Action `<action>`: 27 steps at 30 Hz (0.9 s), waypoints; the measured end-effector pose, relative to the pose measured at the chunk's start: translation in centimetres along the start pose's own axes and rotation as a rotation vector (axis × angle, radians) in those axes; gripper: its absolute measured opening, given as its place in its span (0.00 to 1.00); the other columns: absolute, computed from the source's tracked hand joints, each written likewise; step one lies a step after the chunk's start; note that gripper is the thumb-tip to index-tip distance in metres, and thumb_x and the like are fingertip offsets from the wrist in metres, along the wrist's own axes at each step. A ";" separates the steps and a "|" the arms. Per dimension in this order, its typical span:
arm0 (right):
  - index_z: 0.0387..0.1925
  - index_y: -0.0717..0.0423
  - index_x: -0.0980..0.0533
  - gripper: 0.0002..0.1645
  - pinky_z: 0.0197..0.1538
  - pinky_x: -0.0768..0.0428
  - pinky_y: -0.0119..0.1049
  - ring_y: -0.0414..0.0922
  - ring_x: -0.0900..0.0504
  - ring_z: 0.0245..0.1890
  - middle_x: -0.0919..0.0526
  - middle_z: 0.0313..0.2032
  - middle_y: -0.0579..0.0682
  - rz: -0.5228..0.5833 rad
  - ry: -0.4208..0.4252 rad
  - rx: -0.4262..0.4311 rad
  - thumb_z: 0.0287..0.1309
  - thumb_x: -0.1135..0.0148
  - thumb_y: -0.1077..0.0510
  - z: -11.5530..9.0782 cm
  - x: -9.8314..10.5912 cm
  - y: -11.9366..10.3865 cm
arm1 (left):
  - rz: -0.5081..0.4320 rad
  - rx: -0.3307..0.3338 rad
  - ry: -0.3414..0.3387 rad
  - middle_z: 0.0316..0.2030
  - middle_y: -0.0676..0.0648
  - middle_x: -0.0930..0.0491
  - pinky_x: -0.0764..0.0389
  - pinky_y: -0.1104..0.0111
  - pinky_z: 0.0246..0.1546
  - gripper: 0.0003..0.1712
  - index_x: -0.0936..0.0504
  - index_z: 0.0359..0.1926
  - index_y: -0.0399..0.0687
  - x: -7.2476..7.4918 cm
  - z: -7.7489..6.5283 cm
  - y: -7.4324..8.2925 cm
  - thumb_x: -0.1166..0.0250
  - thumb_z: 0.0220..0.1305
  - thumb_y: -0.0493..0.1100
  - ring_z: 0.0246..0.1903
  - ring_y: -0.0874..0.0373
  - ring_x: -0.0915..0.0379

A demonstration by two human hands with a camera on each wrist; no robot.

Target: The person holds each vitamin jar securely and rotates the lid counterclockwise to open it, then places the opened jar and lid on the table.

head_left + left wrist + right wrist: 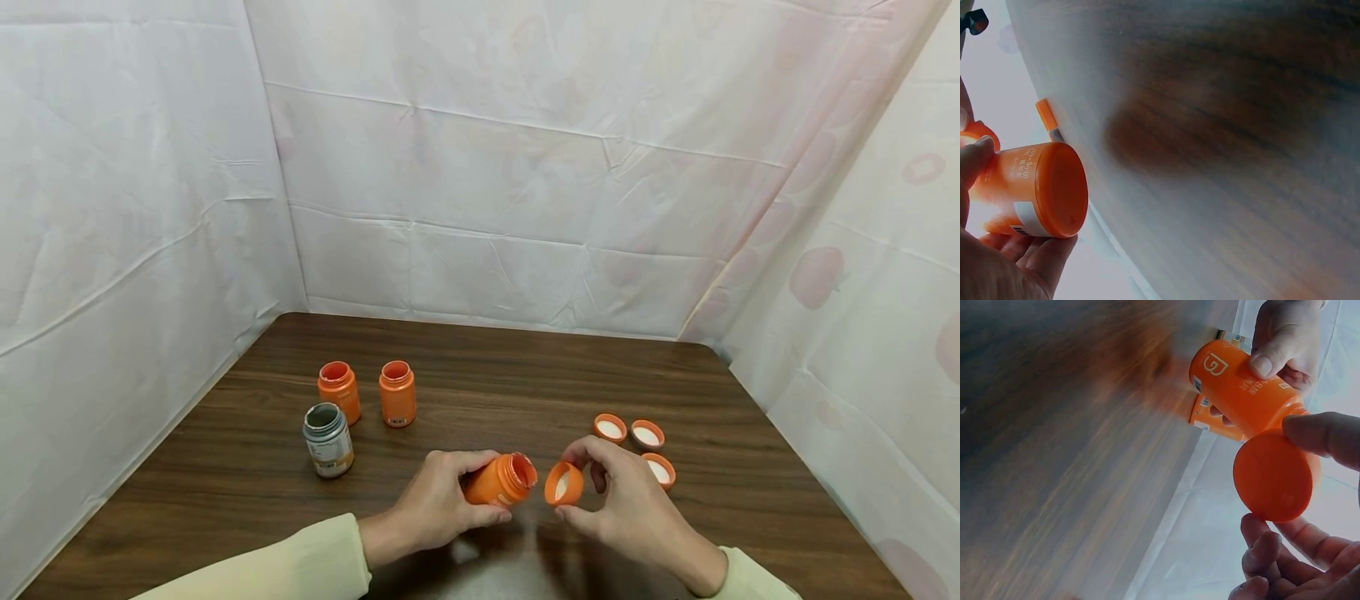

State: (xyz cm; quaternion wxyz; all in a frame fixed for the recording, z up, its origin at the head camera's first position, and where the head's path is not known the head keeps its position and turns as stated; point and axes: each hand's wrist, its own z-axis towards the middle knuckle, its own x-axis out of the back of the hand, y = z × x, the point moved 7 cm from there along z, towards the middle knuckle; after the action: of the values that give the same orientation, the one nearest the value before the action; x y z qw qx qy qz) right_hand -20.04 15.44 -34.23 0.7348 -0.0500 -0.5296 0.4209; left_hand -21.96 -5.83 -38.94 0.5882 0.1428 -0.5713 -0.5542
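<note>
My left hand grips an orange bottle round its body, tilted so that its uncapped mouth points right. Printed text and a white label show on its side in the left wrist view. Between thumb and fingers, my right hand pinches an orange cap by its rim. The white inside of that cap faces the bottle's mouth, a small gap apart in the head view. From the right wrist, the cap's smooth round top shows, overlapping the bottle's neck.
Two uncapped orange bottles and a grey-green bottle stand on the left of the dark wooden table. Several caps lie with white insides up near the right hand. White sheets hang behind the table and at both sides.
</note>
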 end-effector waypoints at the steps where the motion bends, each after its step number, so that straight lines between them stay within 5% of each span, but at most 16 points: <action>1: 0.42 0.43 0.21 0.34 0.33 0.28 0.29 0.39 0.27 0.28 0.21 0.32 0.34 0.005 -0.007 -0.021 0.30 0.12 0.62 0.0 0.0 0.2 | 0.003 0.000 0.005 0.47 0.57 0.14 0.19 0.68 0.45 0.32 0.16 0.59 0.53 0.1 0.0 0.0 0.17 0.52 0.45 0.41 0.66 0.20; 20: 0.41 0.44 0.22 0.31 0.32 0.27 0.30 0.39 0.26 0.27 0.23 0.30 0.40 0.027 -0.007 -0.255 0.35 0.15 0.63 -0.6 0.3 3.4 | -0.005 0.018 0.126 0.46 0.58 0.15 0.19 0.66 0.47 0.31 0.18 0.58 0.51 1.3 -0.2 -0.4 0.18 0.52 0.42 0.43 0.64 0.19; 27: 0.39 0.44 0.21 0.29 0.31 0.29 0.31 0.38 0.27 0.25 0.25 0.25 0.42 -0.010 0.041 -0.241 0.33 0.14 0.61 -0.5 0.9 4.1 | -0.031 0.022 0.186 0.46 0.57 0.15 0.18 0.67 0.48 0.31 0.18 0.57 0.51 1.9 -0.4 -0.5 0.17 0.50 0.39 0.43 0.63 0.18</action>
State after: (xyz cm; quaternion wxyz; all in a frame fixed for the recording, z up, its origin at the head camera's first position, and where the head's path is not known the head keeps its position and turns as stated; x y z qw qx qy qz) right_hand -21.87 18.85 -35.94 0.7360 -0.1440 -0.5616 0.3494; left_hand -22.32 -7.74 -38.47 0.6285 0.2091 -0.5180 -0.5412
